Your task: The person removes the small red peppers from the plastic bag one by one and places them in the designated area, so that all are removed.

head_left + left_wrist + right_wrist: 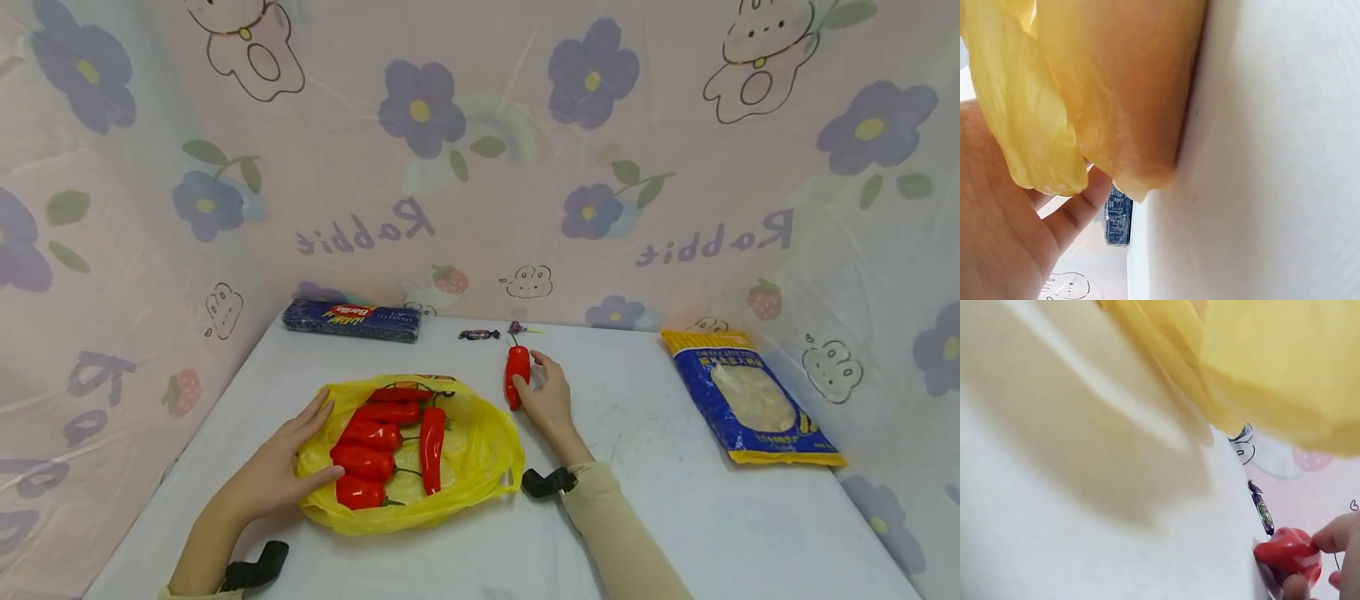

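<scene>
A yellow plastic bag [480,467] lies spread on the table with its mouth facing up, holding several shiny red chili peppers [365,462] with dark green stems. My left hand [279,458] holds the bag's left side, its fingers along the rim and its thumb over the edge; in the left wrist view the yellow plastic [1029,112] hides part of the fingers. Beyond the bag's far right side, my right hand [549,396] pinches one red chili pepper [517,371] between thumb and fingers, stem pointing away. The right wrist view shows that pepper [1294,553] close to the tabletop.
A dark blue Barilla spaghetti pack [352,322] lies at the back left. Near the back edge are a wrapped candy [478,335] and a small lollipop [516,327]. A blue and yellow food bag [705,375] lies at the right. A patterned curtain [495,192] encloses the table.
</scene>
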The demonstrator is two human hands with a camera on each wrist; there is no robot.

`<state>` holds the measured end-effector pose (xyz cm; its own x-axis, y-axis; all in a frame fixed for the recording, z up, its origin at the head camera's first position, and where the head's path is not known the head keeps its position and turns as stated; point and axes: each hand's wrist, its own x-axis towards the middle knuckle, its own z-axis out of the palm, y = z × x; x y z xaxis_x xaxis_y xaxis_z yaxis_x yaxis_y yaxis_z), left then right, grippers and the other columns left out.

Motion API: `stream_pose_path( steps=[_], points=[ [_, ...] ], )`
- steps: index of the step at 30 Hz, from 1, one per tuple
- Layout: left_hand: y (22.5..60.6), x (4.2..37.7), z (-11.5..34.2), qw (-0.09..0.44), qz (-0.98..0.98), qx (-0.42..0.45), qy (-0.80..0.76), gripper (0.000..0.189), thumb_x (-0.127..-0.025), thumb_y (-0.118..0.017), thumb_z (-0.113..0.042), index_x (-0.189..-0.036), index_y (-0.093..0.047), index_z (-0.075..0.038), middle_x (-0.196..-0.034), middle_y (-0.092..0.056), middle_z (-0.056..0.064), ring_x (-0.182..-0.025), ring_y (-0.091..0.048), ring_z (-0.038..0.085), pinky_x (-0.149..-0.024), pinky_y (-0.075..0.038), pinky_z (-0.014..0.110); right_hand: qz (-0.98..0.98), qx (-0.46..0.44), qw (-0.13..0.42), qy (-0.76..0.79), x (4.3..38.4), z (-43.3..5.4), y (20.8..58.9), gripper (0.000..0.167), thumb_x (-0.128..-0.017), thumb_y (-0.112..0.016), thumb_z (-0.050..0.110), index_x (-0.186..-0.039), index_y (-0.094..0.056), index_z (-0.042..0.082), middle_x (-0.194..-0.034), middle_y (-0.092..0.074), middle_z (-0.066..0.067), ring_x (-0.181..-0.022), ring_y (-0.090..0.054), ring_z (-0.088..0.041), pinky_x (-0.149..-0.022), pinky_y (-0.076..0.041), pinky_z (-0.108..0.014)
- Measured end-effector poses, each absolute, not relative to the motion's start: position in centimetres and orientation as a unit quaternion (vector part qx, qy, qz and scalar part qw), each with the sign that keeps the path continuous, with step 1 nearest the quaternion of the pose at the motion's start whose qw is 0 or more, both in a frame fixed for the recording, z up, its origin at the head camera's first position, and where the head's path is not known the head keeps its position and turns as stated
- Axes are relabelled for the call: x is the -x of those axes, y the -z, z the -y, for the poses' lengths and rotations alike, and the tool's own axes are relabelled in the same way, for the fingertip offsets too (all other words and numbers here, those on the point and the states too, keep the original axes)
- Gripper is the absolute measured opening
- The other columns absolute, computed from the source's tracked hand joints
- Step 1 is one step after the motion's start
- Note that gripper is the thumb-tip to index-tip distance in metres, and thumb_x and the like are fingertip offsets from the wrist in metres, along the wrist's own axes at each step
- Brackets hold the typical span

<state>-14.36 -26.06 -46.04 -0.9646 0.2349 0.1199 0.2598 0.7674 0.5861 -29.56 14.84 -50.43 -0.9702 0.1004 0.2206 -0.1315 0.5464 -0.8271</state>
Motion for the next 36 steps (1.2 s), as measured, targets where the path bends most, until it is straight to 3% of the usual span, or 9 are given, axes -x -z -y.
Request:
stream_pose_path(
  steps=[2, 8, 22, 36],
  points=[
    [45.98, 14.37, 26.03, 0.018, 0.940, 0.129, 0.315, 0.098, -0.090, -0.078, -0.055, -0.165, -0.036, -0.008, -0.177, -0.021, 0.013, -0.152, -0.035, 0.051, -0.109, -0.041, 0.076, 0.870, -0.018, 0.130, -0.475, 29.57, -14.92, 50.49, 0.058, -0.096, -0.070, 0.023, -0.151, -0.057, 0.008, -0.151, -0.057, -0.019, -0.142, -0.051, -0.039, -0.117, -0.045, -0.061],
    [45.76, 14.40, 25.94, 0.013, 0.940, 0.126, 0.317, 0.099, -0.090, -0.077, -0.055, -0.165, -0.036, -0.006, -0.177, -0.021, 0.014, -0.152, -0.035, 0.051, -0.109, -0.043, 0.075, 0.877, -0.023, 0.127, -0.463, 29.67, -14.94, 50.42, 0.053, -0.098, -0.068, 0.023, -0.147, -0.060, 0.005, -0.152, -0.057, -0.019, -0.144, -0.051, -0.039, -0.121, -0.041, -0.060],
    [45.71, 14.53, 25.97, 0.014, 0.941, 0.127, 0.314, 0.099, -0.089, -0.077, -0.055, -0.165, -0.036, -0.006, -0.177, -0.020, 0.013, -0.152, -0.035, 0.050, -0.108, -0.043, 0.075, 0.884, -0.040, 0.128, -0.448, 29.75, -15.00, 50.44, 0.057, -0.096, -0.069, 0.022, -0.146, -0.057, 0.000, -0.144, -0.062, -0.021, -0.132, -0.058, -0.039, -0.116, -0.048, -0.058],
    [45.91, 14.39, 25.91, 0.013, 0.941, 0.128, 0.313, 0.098, -0.090, -0.077, -0.055, -0.165, -0.036, -0.006, -0.177, -0.021, 0.014, -0.151, -0.036, 0.051, -0.108, -0.042, 0.076, 0.890, -0.055, 0.140, -0.431, 29.48, -14.75, 50.82, 0.059, -0.096, -0.069, 0.019, -0.149, -0.054, -0.002, -0.148, -0.059, -0.024, -0.135, -0.058, -0.041, -0.114, -0.049, -0.057]
  ],
)
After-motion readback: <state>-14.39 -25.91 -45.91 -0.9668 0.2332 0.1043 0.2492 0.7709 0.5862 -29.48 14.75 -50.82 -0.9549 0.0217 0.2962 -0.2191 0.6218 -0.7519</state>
